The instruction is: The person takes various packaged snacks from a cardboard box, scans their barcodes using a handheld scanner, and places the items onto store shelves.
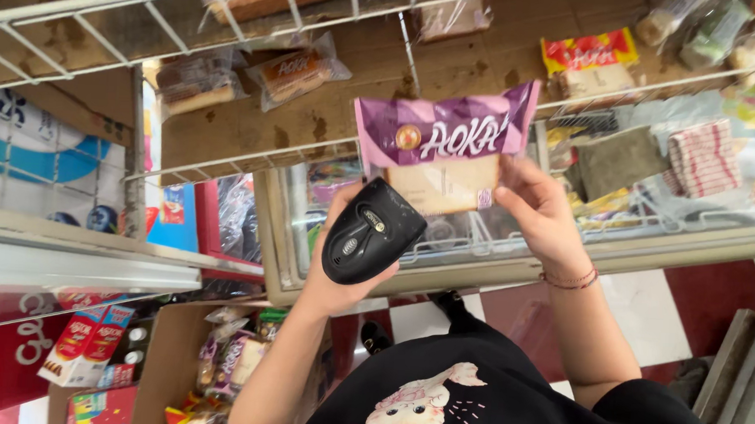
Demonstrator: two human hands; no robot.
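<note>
My left hand (331, 289) is shut on a black handheld barcode scanner (367, 233), its head pointing up at a wrapped cake. My right hand (539, 213) grips that cake, a slice in a purple and clear wrapper (443, 142), by its lower right edge. The scanner sits just below and left of the wrapper and overlaps its lower corner. Both hands are raised in front of a white wire shelf (250, 156) lined with brown cardboard.
More wrapped cakes (294, 72) and a red and yellow packet (589, 59) lie on the wire shelf. A glass-topped chest freezer (699, 236) stands behind my hands. An open cardboard box (168, 348) of snack packets sits at lower left on a red and white tiled floor (651, 316).
</note>
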